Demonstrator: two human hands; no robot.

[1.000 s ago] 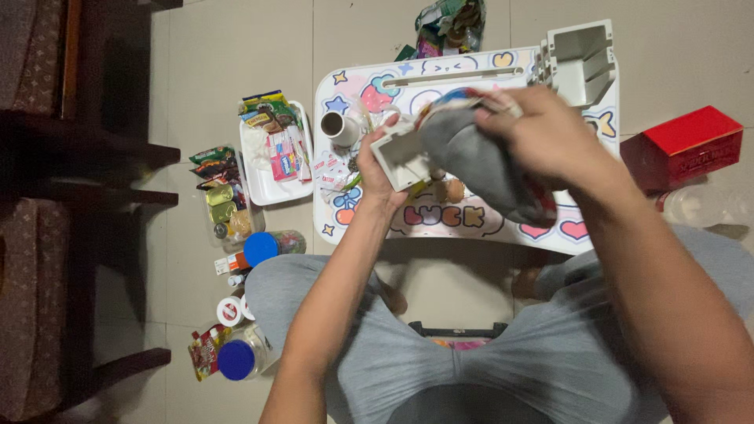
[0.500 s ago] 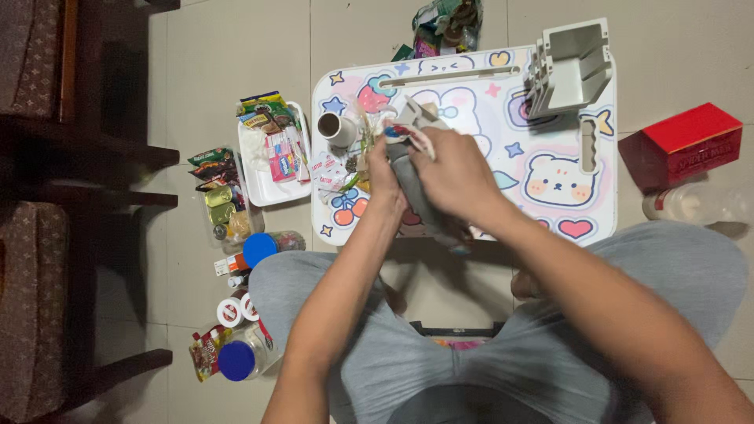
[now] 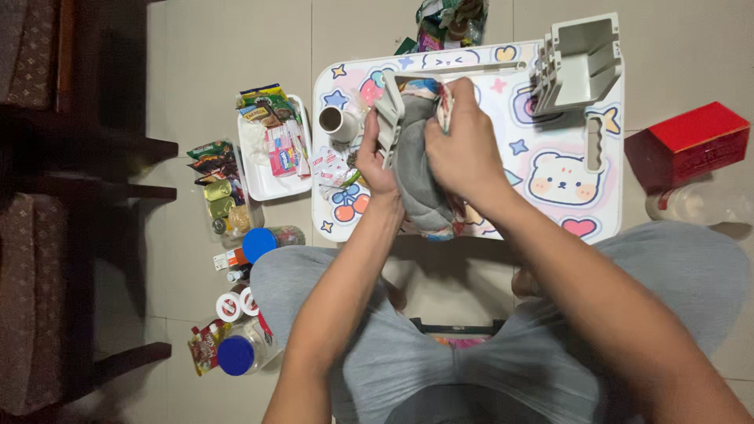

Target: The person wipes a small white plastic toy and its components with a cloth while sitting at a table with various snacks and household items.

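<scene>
While half a second earlier both hands sat lower, the left hand [image 3: 375, 161] now gripped a white rack [image 3: 387, 118] and the right hand [image 3: 463, 149] pressed a grey cloth [image 3: 416, 177] into it above the table [image 3: 550, 141], a snack-filled tray [image 3: 271, 184] lying beyond.

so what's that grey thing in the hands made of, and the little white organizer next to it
The grey thing looks like soft fabric, matte with stitched quilting lines, and it drapes in folds under the right hand. The white organizer, gripped by the left hand, looks like rigid moulded plastic: smooth, straight-edged walls.
</scene>
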